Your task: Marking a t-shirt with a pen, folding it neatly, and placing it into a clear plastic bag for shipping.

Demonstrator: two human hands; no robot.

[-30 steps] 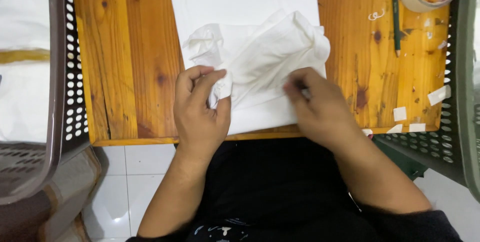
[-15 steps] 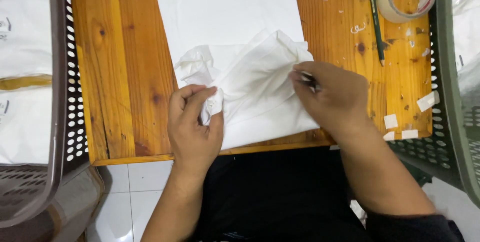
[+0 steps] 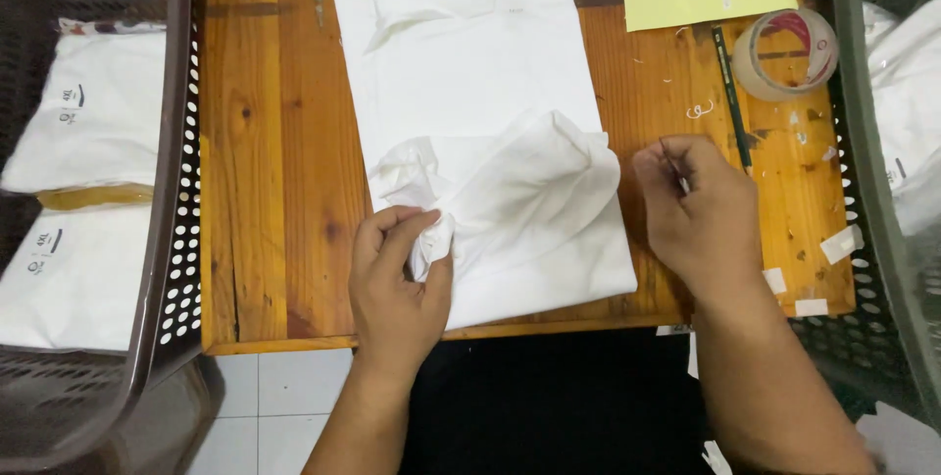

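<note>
Your left hand (image 3: 397,284) pinches a bunched fold of the white folded cotton garment (image 3: 490,132), which lies along the middle of the wooden desk (image 3: 265,191) and reaches its near edge. Your right hand (image 3: 696,210), off the cloth beside its right edge, grips a small thin dark object (image 3: 676,173) between its fingertips.

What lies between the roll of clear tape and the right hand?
In the head view, a dark green pencil lies on the wooden table between the roll of clear tape and the right hand.
</note>
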